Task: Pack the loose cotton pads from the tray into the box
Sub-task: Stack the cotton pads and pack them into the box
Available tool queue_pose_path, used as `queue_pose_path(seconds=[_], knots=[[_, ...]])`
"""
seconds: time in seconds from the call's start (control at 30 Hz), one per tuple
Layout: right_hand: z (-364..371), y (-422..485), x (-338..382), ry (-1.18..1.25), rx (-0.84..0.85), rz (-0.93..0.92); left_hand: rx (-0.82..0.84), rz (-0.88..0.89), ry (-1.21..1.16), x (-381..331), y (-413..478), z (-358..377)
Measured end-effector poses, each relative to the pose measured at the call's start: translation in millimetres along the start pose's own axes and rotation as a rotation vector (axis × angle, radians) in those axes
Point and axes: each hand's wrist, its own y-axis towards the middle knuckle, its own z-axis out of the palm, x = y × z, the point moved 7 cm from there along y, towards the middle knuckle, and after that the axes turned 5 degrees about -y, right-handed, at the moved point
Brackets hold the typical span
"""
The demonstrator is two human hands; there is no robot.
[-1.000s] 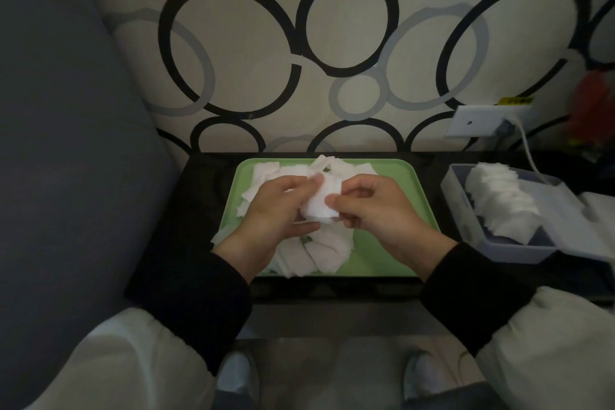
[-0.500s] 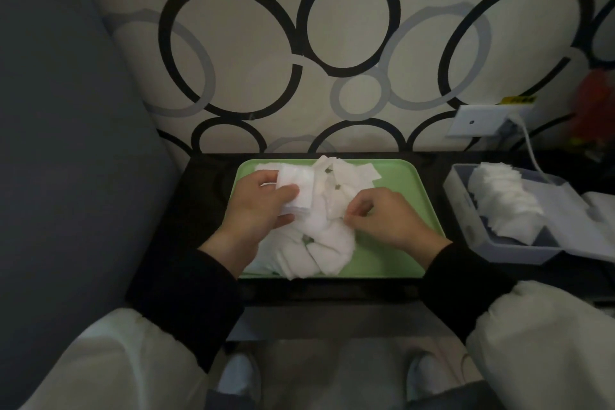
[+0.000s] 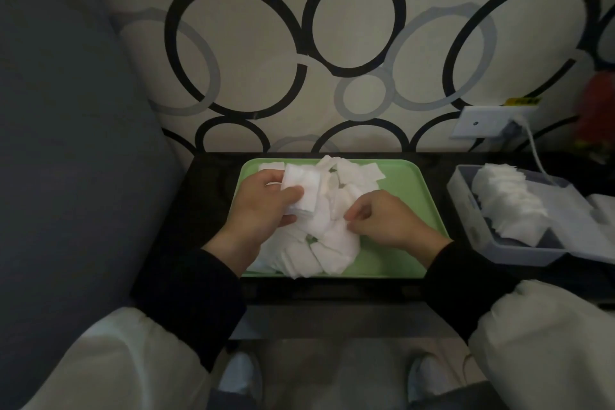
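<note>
Head view, down past black sleeves onto a low black table (image 3: 206, 196). On it, close against the ring-patterned wallpaper (image 3: 253, 53), a pale green rectangular plastic tray (image 3: 412, 183) with a heap of loose white square cotton pads (image 3: 329, 243) across its middle and left.

Over the tray's left part, left hand (image 3: 263, 206), fingers and thumb curled round a small squared stack of white pads (image 3: 304, 188), thumb on top of it. Just right of the heap, right hand (image 3: 389, 220), fingers curled, fingertips down on the loose pads; cannot tell whether a pad is pinched. Hands near each other, not touching.

Right of the tray and apart from it, on the same table, an open pale grey plastic box (image 3: 519, 253) with a leaning row of packed white pads (image 3: 502, 203) inside, lid (image 3: 602, 210) laid back at the right.

Behind the box, a white wall socket plate (image 3: 482, 123) with a white cable (image 3: 534, 153) down from it. Just above the plate, a small yellow label (image 3: 520, 100), print too blurred to read. Further right, a blurred red object (image 3: 595, 110). At far left, a large grey cushion (image 3: 66, 143).
</note>
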Motion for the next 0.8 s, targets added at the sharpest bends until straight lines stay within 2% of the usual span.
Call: queue_pose_path(seconds=[0.13,0.33,0.47,0.57,0.67,0.8], knots=[[-7.4,-1.6,-6.5,0.057,-0.011,0.022,-0.005,0.0,0.016,1.0,1.0,0.1],[-2.6,-3.7,-10.3,-0.055,-0.032,0.067,0.0,0.002,0.029,1.5,0.0,4.2],[9.1,-5.0,-3.5,-0.088,-0.043,0.03,-0.005,0.012,0.037,1.2,-1.3,7.6],[-5.0,-3.7,-0.4,0.048,-0.089,0.026,0.001,0.02,0.049,-0.2,-2.3,9.2],[-21.9,-9.2,-2.4,0.262,-0.051,0.048,-0.003,0.017,0.036,-0.1,-1.9,8.8],[-33.6,-16.5,-20.6,0.506,-0.037,0.154,-0.003,0.018,0.049,0.0,-2.0,11.5]])
